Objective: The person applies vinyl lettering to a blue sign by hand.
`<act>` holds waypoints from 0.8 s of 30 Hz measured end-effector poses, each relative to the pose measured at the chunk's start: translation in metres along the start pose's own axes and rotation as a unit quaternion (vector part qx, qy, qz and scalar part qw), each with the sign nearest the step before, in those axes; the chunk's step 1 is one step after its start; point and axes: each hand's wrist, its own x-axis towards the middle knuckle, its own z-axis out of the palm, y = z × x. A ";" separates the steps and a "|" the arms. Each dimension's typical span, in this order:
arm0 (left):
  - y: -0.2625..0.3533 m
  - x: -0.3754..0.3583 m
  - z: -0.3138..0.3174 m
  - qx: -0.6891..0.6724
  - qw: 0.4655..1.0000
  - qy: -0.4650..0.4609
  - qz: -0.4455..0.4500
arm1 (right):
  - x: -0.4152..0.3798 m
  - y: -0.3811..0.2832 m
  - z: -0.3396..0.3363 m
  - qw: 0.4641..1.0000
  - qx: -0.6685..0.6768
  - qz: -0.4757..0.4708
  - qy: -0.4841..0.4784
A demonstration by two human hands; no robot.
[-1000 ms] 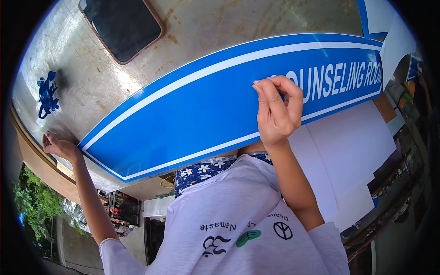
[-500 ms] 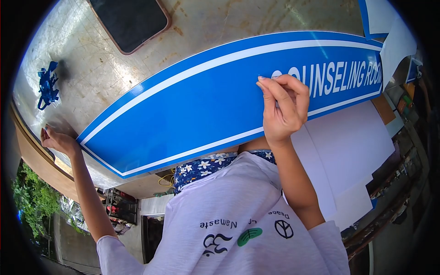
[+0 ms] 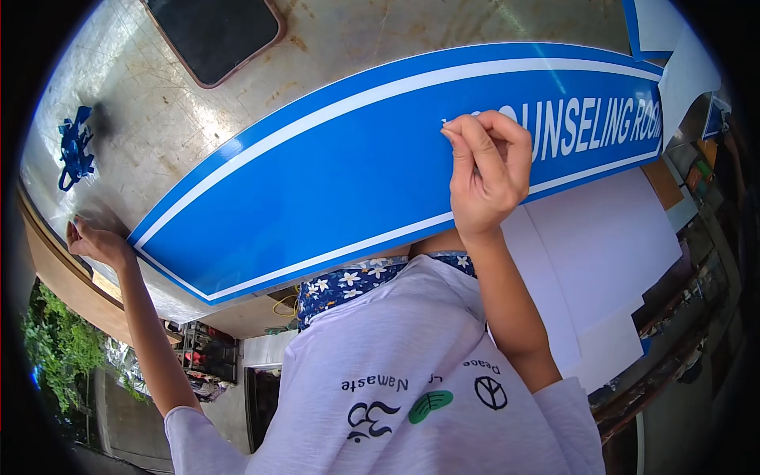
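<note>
A long blue sign [image 3: 317,182] with a white border and the words "COUNSELING ROOM" lies on the metal table [image 3: 261,107]. My right hand [image 3: 489,170] is over the sign beside the first letters, thumb and fingers pinched together; a tiny pale bit shows at the fingertips, too small to name. Near the sign's left corner, at the table edge, my left hand [image 3: 96,241] rests with fingers curled together, and what they hold, if anything, is hidden.
Crumpled blue scraps [image 3: 77,149] lie on the table at the left. A dark phone-like device [image 3: 218,36] is at the top. White sheets [image 3: 594,253] extend below the sign at the right, and more white material [image 3: 689,79] hangs at the upper right.
The view has shifted slightly, so the sign's top edge and the device appear a little higher. My right hand shows slightly higher, still pinched. My left hand stays by the sign's corner.
</note>
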 end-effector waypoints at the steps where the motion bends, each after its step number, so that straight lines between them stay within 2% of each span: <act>1: 0.000 0.000 0.000 -0.005 1.000 0.001 -0.005 | 0.000 0.000 -0.001 1.000 0.003 0.009 -0.001; 8: -0.008 0.004 -0.001 -0.017 1.000 -0.001 0.000 | 0.004 -0.001 -0.002 0.996 0.068 0.062 -0.003; 18: -0.006 0.004 -0.002 0.008 1.000 -0.005 0.006 | 0.007 -0.005 -0.001 0.996 0.044 0.077 -0.016; 24: -0.001 0.002 0.000 -0.007 1.000 -0.008 -0.003 | 0.012 -0.007 0.005 0.999 -0.044 0.012 -0.030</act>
